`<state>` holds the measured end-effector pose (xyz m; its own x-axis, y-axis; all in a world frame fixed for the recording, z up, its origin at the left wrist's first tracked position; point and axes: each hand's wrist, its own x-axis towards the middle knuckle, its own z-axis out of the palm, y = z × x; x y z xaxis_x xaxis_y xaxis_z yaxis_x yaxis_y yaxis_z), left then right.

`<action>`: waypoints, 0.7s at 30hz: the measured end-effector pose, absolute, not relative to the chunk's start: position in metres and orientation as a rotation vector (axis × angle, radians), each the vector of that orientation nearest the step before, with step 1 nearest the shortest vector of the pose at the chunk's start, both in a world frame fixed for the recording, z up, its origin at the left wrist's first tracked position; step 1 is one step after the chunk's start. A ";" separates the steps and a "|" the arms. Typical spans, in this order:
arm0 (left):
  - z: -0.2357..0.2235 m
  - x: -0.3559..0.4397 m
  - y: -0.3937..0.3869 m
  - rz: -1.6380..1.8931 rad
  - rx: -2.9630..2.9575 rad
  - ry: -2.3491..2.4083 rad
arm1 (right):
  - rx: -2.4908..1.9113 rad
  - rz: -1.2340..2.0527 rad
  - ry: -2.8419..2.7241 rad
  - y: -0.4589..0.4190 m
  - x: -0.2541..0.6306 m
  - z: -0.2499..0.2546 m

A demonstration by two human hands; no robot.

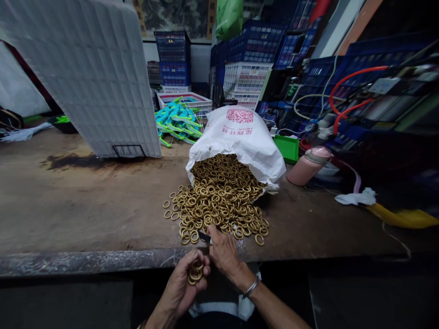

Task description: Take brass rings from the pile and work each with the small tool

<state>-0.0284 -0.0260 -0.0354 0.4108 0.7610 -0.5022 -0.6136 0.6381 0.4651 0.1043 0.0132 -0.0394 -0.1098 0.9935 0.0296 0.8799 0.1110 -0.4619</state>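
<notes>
My left hand (187,281) is curled around a few brass-coloured rings (195,274), just off the table's front edge. Beside it, my right hand (224,251) is closed on a small knife (205,236) whose dark blade points left; the handle is mostly hidden in my fingers. Right behind the hands spreads a heap of loose brass-coloured rings (219,201). They spill from the open mouth of a white woven sack (236,141) with red print, which lies on its side.
The wooden table (103,205) has a worn front edge. A tall white panel (103,82) stands at left on a black wire stand. Behind are turquoise and lime plastic pieces (180,119) and stacked crates (252,41). A pink cylinder (308,164) and red hoses (353,73) are at right.
</notes>
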 end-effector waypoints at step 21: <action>-0.040 0.003 -0.002 1.057 1.041 1.200 | -1.491 1.158 -1.324 -0.007 0.135 -0.030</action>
